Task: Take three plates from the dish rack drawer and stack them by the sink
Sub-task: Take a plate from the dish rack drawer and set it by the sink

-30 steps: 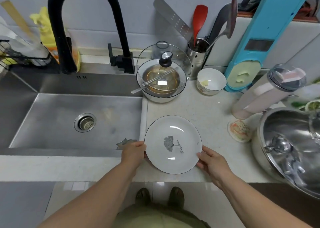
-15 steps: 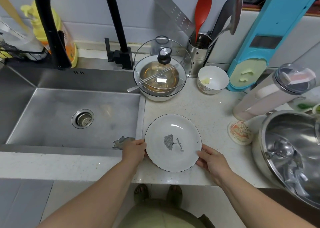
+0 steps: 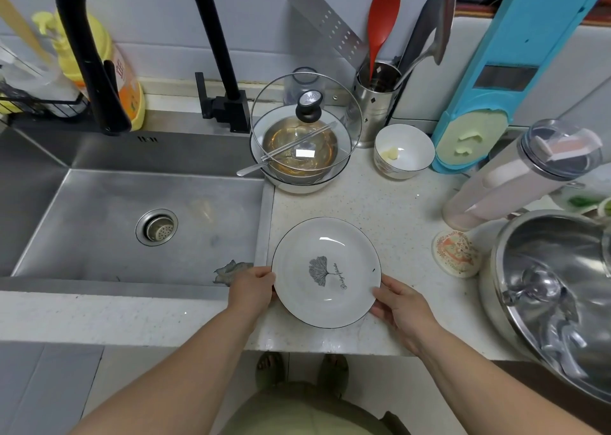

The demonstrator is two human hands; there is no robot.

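Both hands, left hand (image 3: 253,290) and right hand (image 3: 401,305), grip the white plate (image 3: 325,272) on the speckled countertop (image 3: 390,203) beside the steel sink (image 3: 109,216).

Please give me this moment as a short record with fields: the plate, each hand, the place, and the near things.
plate: white round plate with dark rim and leaf print, on the countertop
left hand: left hand grips the plate's left edge
right hand: right hand grips its right edge
place: speckled white countertop, right of the steel sink
behind: glass-lidded bowl, small white bowl
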